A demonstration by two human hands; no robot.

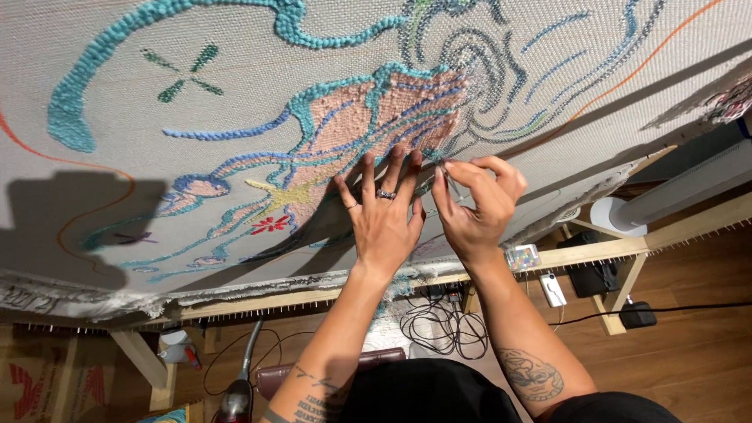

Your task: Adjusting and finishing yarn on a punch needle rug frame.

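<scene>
A large grey tufting cloth (pixel 235 102) is stretched on a wooden frame (pixel 580 254) in front of me, with tufted yarn in teal, blue and peach forming a swirling figure. My left hand (pixel 381 215) lies flat on the cloth with fingers spread, rings on two fingers, just below the peach patch (pixel 352 117). Next to it my right hand (pixel 478 207) pinches something thin and metallic, likely small scissors or tweezers (pixel 445 174), against the cloth; the tool is mostly hidden by the fingers.
Under the frame lie a tangle of black cables (pixel 439 321), a tufting tool (pixel 239 392) on the wood floor, a small white device (pixel 553 290) and black boxes (pixel 591 274). A white tube (pixel 689 188) leans at the right. Cardboard boxes (pixel 39 384) sit lower left.
</scene>
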